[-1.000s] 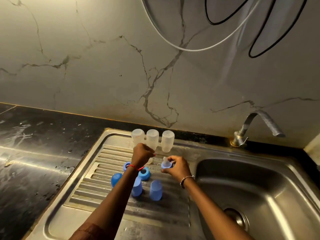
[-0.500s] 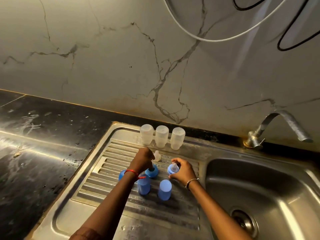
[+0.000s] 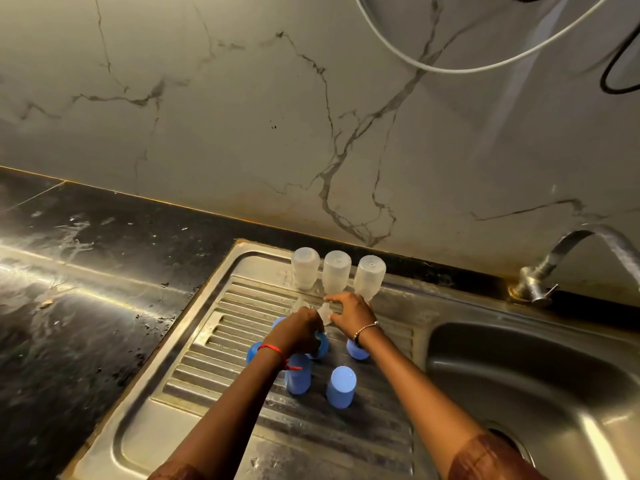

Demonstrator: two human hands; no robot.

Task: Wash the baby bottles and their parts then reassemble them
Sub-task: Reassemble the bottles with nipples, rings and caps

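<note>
Reassembly stage, judged from the layout: three clear bottles (image 3: 336,273) stand inverted at the back of the sink drainboard (image 3: 221,344), with blue caps (image 3: 341,386) in front of them

Clear nipple (image 3: 324,312) stands between the hands, just beyond the left knuckles. Its axis looks roughly upright, but it is blurred

Right hand (image 3: 351,315) is nearer, fingers spread at the nipple; cannot tell if pinched or only touched

Left hand (image 3: 300,330) is clenched knuckles-up on a blue collar ring (image 3: 321,347)

The ring lies just nearer the person than the nipple, so seating it likely means a short pull back and left

A second ring (image 3: 356,351) sits under the right wrist
</note>
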